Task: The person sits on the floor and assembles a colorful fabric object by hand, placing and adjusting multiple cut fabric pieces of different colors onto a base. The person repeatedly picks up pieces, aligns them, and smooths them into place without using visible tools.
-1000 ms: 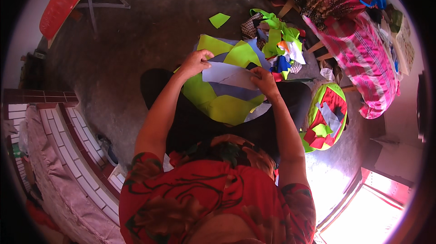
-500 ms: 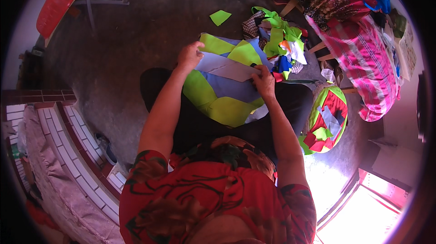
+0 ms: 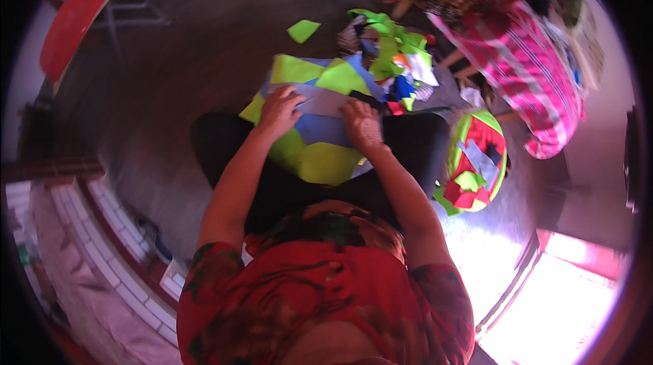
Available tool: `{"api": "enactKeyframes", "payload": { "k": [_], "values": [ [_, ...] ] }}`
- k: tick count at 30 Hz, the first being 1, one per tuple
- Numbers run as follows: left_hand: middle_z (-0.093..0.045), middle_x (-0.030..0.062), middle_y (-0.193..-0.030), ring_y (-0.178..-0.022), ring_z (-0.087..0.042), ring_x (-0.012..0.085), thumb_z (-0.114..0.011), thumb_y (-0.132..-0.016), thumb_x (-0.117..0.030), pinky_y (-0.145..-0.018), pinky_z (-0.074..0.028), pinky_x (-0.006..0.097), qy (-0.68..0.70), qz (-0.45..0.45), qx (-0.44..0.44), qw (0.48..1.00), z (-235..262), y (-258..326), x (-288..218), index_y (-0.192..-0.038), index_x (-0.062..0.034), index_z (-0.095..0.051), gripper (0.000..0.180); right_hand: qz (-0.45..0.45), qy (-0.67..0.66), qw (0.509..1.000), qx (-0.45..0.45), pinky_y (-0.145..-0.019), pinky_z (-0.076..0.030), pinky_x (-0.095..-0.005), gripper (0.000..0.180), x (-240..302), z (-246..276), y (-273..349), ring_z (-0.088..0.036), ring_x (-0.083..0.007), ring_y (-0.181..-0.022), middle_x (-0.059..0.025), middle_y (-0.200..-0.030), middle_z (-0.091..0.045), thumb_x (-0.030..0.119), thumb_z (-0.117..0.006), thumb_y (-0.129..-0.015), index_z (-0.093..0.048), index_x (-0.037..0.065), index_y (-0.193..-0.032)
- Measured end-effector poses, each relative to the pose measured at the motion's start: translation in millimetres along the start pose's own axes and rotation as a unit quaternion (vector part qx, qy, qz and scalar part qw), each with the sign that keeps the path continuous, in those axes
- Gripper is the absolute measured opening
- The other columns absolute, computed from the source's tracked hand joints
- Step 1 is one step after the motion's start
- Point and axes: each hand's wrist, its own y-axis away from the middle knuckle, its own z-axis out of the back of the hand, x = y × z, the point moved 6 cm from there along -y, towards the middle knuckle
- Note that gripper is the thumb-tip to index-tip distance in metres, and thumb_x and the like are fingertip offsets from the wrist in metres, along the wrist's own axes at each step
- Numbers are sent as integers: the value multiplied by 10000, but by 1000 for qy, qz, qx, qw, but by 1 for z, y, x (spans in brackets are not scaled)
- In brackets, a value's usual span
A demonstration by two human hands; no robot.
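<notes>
Across my lap lies a patchwork cloth (image 3: 330, 163) of lime-green and blue-grey pieces. A grey cloth strip (image 3: 322, 102) stretches over its middle, between my hands. My left hand (image 3: 279, 111) has its fingers bent over the strip's left part, closed on it. At the strip's right part, my right hand (image 3: 362, 124) is closed on it too, back of the hand upward; its fingertips are partly hidden and slightly blurred. Just beyond the right hand is a small dark item (image 3: 366, 98) whose kind I cannot make out.
Beyond the patchwork lies a heap of coloured cloth scraps (image 3: 401, 59), with a single lime-green scrap (image 3: 303, 30) on the floor to its left. A round lime-edged basket (image 3: 504, 154) of scraps stands to my right. Pink checked cloth (image 3: 524, 73) drapes over furniture at far right.
Both hands have moved closer together along the grey strip, shortening the part visible between them. The whole view has shifted a little, so surroundings appear further left.
</notes>
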Motion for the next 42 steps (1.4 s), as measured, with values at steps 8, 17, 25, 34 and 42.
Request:
{"api": "enactKeyframes", "payload": {
  "k": [8, 17, 25, 34, 42],
  "values": [
    [-502, 114, -1229, -1168, -477, 329, -770, -658, -71, -963, -406, 433, -29, 3, 39, 999, -8, 0, -1, -1109, -129, -596, 487, -52, -149, 986, 54, -972, -410, -450, 331, -11, 5, 1, -470, -328, -1196, -123, -1282, -492, 150, -602, -823, -586, 110, -1151],
    [-494, 134, -1285, -1202, -462, 353, -757, -666, -51, -1004, -395, 428, 28, 9, 38, 999, -10, 7, 11, -1133, -115, -592, 500, -67, -259, 948, -173, -897, -470, -384, 279, -43, 175, 40, -577, -320, -1045, -127, -1084, -619, 106, -640, -807, -614, 75, -1083],
    [-453, 134, -1337, -1243, -421, 352, -755, -707, -100, -1023, -371, 435, 19, 34, 80, 996, -12, 6, 12, -1174, -112, -571, 502, -307, -87, 937, -143, -815, -486, -397, 310, -180, 209, 148, -612, -310, -960, -120, -1031, -640, 124, -706, -747, -625, 97, -1046],
    [-447, 119, -1349, -1249, -417, 348, -746, -722, -102, -1023, -369, 432, 24, 32, 92, 995, -9, 5, 8, -1188, -117, -568, 499, -345, -20, 931, -118, -751, -500, -398, 174, -205, 183, 171, -646, -275, -908, -78, -980, -662, 214, -654, -801, -673, 121, -947],
    [-523, 114, -1238, -1173, -483, 324, -703, -735, -26, -972, -410, 403, 91, 28, -6, 995, 12, 0, -3, -1129, -85, -591, 414, -366, -129, 844, -370, -652, -518, -326, 105, -190, 229, 163, -680, -221, -724, -98, -849, -688, 141, -635, -849, -670, 118, -944]
  ]
}}
